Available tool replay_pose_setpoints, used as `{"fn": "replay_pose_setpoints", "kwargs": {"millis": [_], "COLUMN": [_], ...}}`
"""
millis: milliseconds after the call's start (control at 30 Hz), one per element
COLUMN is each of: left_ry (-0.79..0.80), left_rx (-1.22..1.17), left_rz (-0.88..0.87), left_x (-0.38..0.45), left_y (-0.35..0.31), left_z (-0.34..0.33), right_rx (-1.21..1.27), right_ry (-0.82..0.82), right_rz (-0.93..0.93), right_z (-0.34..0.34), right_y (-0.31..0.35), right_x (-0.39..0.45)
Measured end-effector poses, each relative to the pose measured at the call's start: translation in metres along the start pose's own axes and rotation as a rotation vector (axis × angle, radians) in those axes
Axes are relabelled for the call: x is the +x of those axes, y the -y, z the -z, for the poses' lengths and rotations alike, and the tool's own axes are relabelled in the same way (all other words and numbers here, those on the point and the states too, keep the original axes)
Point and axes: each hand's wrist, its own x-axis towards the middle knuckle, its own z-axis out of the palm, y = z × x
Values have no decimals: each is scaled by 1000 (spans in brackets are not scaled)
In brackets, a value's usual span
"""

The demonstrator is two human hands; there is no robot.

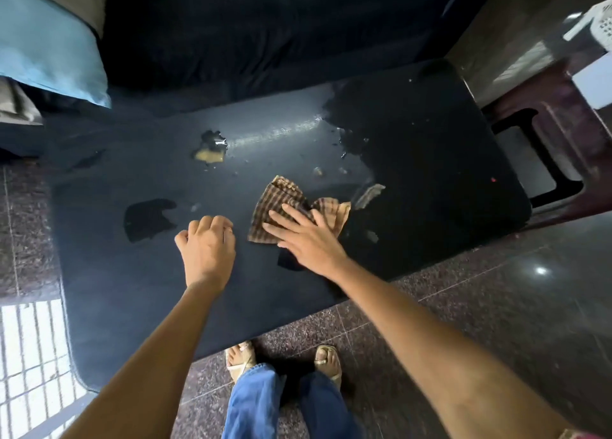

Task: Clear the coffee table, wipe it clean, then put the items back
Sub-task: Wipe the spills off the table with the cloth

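Note:
A dark glossy coffee table fills the middle of the head view. A brown checked cloth lies crumpled on it, right of centre. My right hand presses flat on the cloth's near part, fingers spread. Just left of the cloth, my left hand rests on the tabletop as a loose fist, holding nothing. Wet patches and a yellowish smear mark the surface beyond the hands.
A dark sofa with a light blue cushion runs along the table's far side. A maroon stool stands at the right end. My feet in sandals stand on speckled floor tiles at the near edge.

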Motion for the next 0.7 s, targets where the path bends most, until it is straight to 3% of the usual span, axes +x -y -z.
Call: {"fn": "replay_pose_setpoints", "kwargs": {"millis": [67,200,300,367,467,567,600,633,700], "left_ry": [-1,12,20,14,27,34,32,29,37], "left_rx": [-11,-21,-25,-20,-15,-14,-11,-8,-9], "left_rz": [15,23,-8,-20,-22,-60,-70,-69,-36], "left_x": [6,16,23,27,31,34,36,39,44], "left_y": [11,27,39,44,48,47,47,47,44], "left_z": [4,5,1,-1,-1,-1,0,-1,-2], "right_rx": [-125,108,200,152,58,-94,-145,-167,-57], "right_ry": [-10,-104,-201,-211,-167,-69,-21,2,-38], "right_rz": [-115,-884,-1099,-1008,-614,-150,-71,-93,-447], "right_z": [5,14,14,6,-10,-1,4,8,15], "right_y": [-32,-75,-52,-15,33,-2,-24,-45,-78], "right_x": [-3,3,34,50,48,38,36,34,33]}}
